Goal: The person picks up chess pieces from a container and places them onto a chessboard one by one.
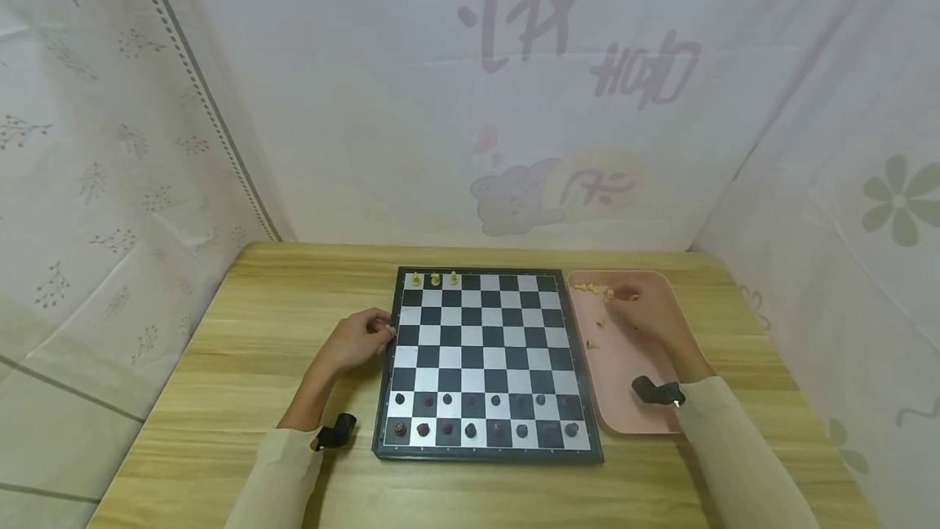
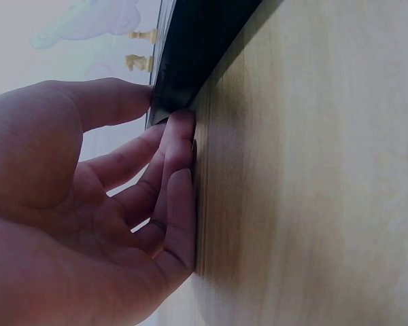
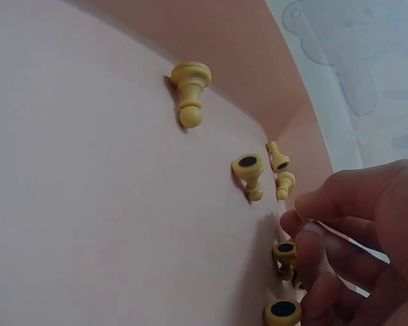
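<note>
Your left hand (image 1: 361,340) pinches board (image 1: 485,337); right hand (image 1: 648,310) curled, can't tell if loaded, closer to pawn (image 3: 251,179) (right-wrist mid-right, head aimed down-frame).

The wood-grained worktop (image 1: 308,288) at lower centre is backed and flanked by pale, creased, printed sheeting (image 1: 382,104).

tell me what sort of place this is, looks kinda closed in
Probably an indoor tabletop workspace screened off with sheets: printed sheets surround a wooden table, which bears a chessboard and a pink tray with pale chess pieces.
</note>
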